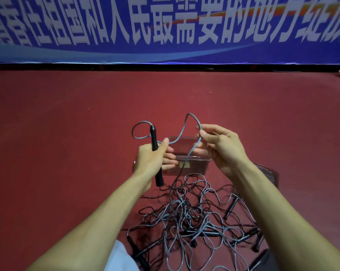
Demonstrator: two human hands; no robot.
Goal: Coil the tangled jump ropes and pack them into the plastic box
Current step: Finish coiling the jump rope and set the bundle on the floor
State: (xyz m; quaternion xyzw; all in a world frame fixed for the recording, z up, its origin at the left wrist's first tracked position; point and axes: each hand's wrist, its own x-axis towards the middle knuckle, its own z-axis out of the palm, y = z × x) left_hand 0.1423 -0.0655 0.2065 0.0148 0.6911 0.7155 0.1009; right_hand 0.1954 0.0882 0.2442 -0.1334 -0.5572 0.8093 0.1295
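Observation:
My left hand [153, 157] grips a black jump-rope handle [155, 153], held nearly upright. Its grey rope [186, 122] loops out of the handle's top, passes over my left thumb, arches up and reaches my right hand [222, 145], which pinches it between thumb and fingers. From there the rope drops into a tangled pile of grey ropes and black handles [188, 216] on the red floor in front of me. The clear plastic box [192, 165] stands on the floor behind my hands, partly hidden by them.
A clear lid [270, 173] lies on the floor right of the box, behind my right forearm. A blue banner with white characters [165, 28] runs along the back wall. White cloth [120, 257] shows at the bottom edge.

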